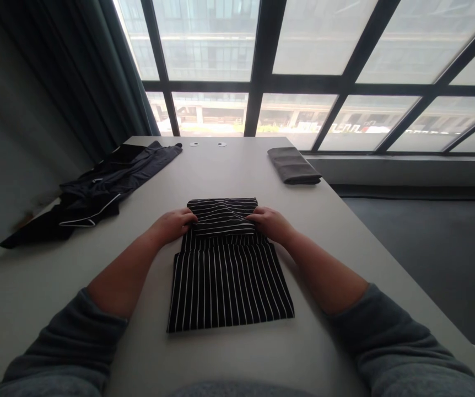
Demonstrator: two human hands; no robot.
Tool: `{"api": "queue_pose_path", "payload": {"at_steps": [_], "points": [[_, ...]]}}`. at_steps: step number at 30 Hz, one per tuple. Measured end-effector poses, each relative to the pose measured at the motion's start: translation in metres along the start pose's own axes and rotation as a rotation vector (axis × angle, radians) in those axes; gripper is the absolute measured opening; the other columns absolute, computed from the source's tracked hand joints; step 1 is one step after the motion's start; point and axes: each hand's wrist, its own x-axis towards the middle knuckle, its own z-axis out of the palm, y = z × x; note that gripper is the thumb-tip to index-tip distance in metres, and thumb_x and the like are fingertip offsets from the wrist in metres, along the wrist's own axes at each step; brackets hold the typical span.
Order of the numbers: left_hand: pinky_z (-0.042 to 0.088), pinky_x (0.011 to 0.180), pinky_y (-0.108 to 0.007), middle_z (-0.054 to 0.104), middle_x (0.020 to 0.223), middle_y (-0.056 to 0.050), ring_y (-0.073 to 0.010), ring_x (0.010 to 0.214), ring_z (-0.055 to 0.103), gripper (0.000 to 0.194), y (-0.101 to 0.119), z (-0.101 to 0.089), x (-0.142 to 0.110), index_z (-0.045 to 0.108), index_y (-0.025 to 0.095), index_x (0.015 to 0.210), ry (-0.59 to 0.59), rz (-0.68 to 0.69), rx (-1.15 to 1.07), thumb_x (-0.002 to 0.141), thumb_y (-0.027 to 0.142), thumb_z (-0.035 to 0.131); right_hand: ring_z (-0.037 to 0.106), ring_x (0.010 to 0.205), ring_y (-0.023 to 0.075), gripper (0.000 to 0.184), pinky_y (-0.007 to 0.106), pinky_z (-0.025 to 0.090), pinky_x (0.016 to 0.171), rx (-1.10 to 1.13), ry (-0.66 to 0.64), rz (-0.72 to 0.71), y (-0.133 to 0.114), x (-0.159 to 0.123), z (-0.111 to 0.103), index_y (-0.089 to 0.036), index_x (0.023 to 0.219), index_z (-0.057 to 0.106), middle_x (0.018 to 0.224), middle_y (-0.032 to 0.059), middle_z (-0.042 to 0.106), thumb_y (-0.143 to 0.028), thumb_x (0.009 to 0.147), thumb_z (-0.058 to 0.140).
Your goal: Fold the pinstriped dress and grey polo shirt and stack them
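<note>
The pale worktop (225, 171) is stretched lengthwise away from the near side, and on its middle the black striped cloth (226, 264) is laid, its long axis set roughly in line with the worktop's own. The wider panel (230, 289) is placed on the near side, its white stripes run from near to far. The narrower far end is topped by a folded flap (224, 218), smaller than the panel, on which the stripes are turned crosswise. This flap is flanked by both hands: its left edge is pinched by the left hand (174, 223), its right edge by the right hand (271, 225). Each grip is closed on fabric; neither can be called nearer, and the cloth's bulk is found on the near side of both
</note>
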Motion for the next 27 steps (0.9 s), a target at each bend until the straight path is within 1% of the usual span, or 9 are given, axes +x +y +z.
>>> {"api": "queue_pose_path", "payload": {"at_steps": [4, 9, 11, 14, 17, 19, 21, 24, 27], "points": [[0.056, 0.095, -0.037, 0.073, 0.114, -0.004, -0.0255, 0.1, 0.071, 0.034, 0.003, 0.004, 0.005, 0.078, 0.029, 0.104, 0.028, -0.078, 0.017, 0.082, 0.018, 0.053, 0.068, 0.093, 0.0219, 0.037, 0.035, 0.055, 0.09, 0.037, 0.013, 0.013, 0.002, -0.001, -0.002, -0.026, 0.116, 0.082, 0.103, 0.0072, 0.073, -0.01, 0.089, 0.06], [0.056, 0.086, -0.034, 0.073, 0.1, -0.004, -0.0203, 0.083, 0.068, 0.027, 0.004, -0.004, 0.0, 0.074, 0.024, 0.099, 0.155, -0.099, -0.142, 0.083, 0.022, 0.052, 0.069, 0.094, 0.02, 0.038, 0.033, 0.055, 0.089, 0.121, 0.062, -0.028, 0.005, -0.007, -0.008, -0.025, 0.121, 0.08, 0.108, 0.0064, 0.073, -0.011, 0.092, 0.058], [0.056, 0.085, -0.032, 0.072, 0.097, -0.003, -0.0189, 0.082, 0.067, 0.027, 0.004, -0.011, -0.006, 0.073, 0.024, 0.099, 0.082, -0.071, -0.191, 0.082, 0.022, 0.053, 0.069, 0.094, 0.0199, 0.041, 0.033, 0.055, 0.089, 0.115, 0.01, -0.077, 0.006, -0.01, -0.012, -0.025, 0.121, 0.08, 0.106, 0.0063, 0.073, -0.009, 0.09, 0.059], [0.054, 0.095, -0.032, 0.073, 0.106, -0.003, -0.0204, 0.099, 0.068, 0.032, 0.008, -0.023, -0.01, 0.073, 0.024, 0.103, -0.096, 0.028, -0.233, 0.078, 0.021, 0.054, 0.069, 0.098, 0.0219, 0.049, 0.036, 0.055, 0.093, 0.105, -0.098, -0.15, 0.007, -0.01, -0.02, -0.023, 0.116, 0.081, 0.106, 0.0067, 0.074, 0.0, 0.081, 0.057], [0.051, 0.105, -0.033, 0.073, 0.116, -0.003, -0.0214, 0.11, 0.066, 0.033, 0.019, -0.027, 0.001, 0.073, 0.024, 0.106, -0.062, 0.009, -0.235, 0.083, 0.024, 0.05, 0.068, 0.106, 0.0238, 0.048, 0.038, 0.054, 0.101, 0.106, -0.024, -0.05, 0.002, 0.0, -0.03, -0.021, 0.113, 0.081, 0.114, 0.0079, 0.073, 0.002, 0.08, 0.054], [0.049, 0.11, -0.036, 0.071, 0.127, -0.005, -0.0228, 0.118, 0.065, 0.037, 0.03, -0.021, 0.017, 0.073, 0.023, 0.117, -0.003, -0.051, -0.172, 0.094, 0.034, 0.046, 0.068, 0.11, 0.024, 0.044, 0.038, 0.053, 0.103, 0.097, 0.067, 0.096, -0.008, 0.013, -0.032, -0.019, 0.118, 0.079, 0.122, 0.0092, 0.072, -0.004, 0.087, 0.053], [0.042, 0.118, -0.041, 0.062, 0.147, -0.008, -0.0265, 0.135, 0.057, 0.049, 0.041, -0.008, 0.036, 0.067, 0.022, 0.135, -0.025, -0.116, -0.063, 0.1, 0.047, 0.044, 0.067, 0.116, 0.0249, 0.039, 0.038, 0.051, 0.107, 0.075, 0.064, 0.189, -0.021, 0.026, -0.027, -0.018, 0.129, 0.074, 0.13, 0.0111, 0.07, -0.015, 0.096, 0.053], [0.028, 0.128, -0.051, 0.038, 0.169, -0.009, -0.0317, 0.155, 0.035, 0.067, 0.051, 0.014, 0.056, 0.049, 0.021, 0.157, -0.16, -0.221, 0.065, 0.102, 0.058, 0.042, 0.055, 0.139, 0.0297, 0.05, 0.043, 0.039, 0.121, 0.017, -0.121, 0.227, -0.036, 0.04, -0.008, -0.016, 0.146, 0.062, 0.15, 0.0157, 0.059, -0.04, 0.104, 0.053], [0.018, 0.131, -0.053, 0.026, 0.173, -0.007, -0.0304, 0.161, 0.021, 0.071, 0.046, 0.029, 0.061, 0.036, 0.022, 0.165, -0.221, -0.284, 0.11, 0.105, 0.06, 0.035, 0.028, 0.159, 0.0315, 0.07, 0.051, 0.02, 0.13, -0.005, -0.28, 0.304, -0.032, 0.045, 0.014, -0.016, 0.163, 0.042, 0.17, 0.0148, 0.031, -0.057, 0.106, 0.046]]}}
